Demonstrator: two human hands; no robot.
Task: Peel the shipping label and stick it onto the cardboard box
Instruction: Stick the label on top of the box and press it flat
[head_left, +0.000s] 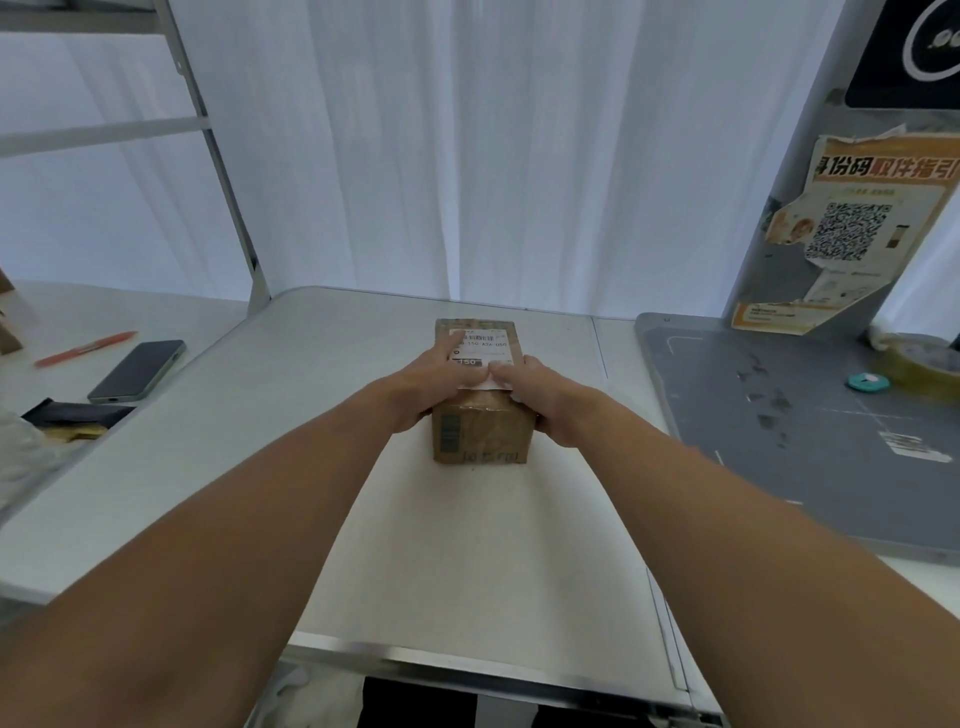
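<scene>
A small brown cardboard box (485, 431) stands on the white table (363, 493), in the middle. A white shipping label (485, 343) with a barcode and black print lies flat on the box's top. My left hand (423, 382) rests over the box's left side, its fingers spread flat on the label. My right hand (545, 395) lies on the box's right edge, with its fingers pressing the label's near end, where the paper curls slightly over the front edge.
A dark phone (137, 370) and an orange pen (85, 349) lie at the left. At the right, a grey mat (779, 441) carries a tape roll (922, 364) and a small teal disc (866, 383). A poster (852, 228) hangs on the grey post behind.
</scene>
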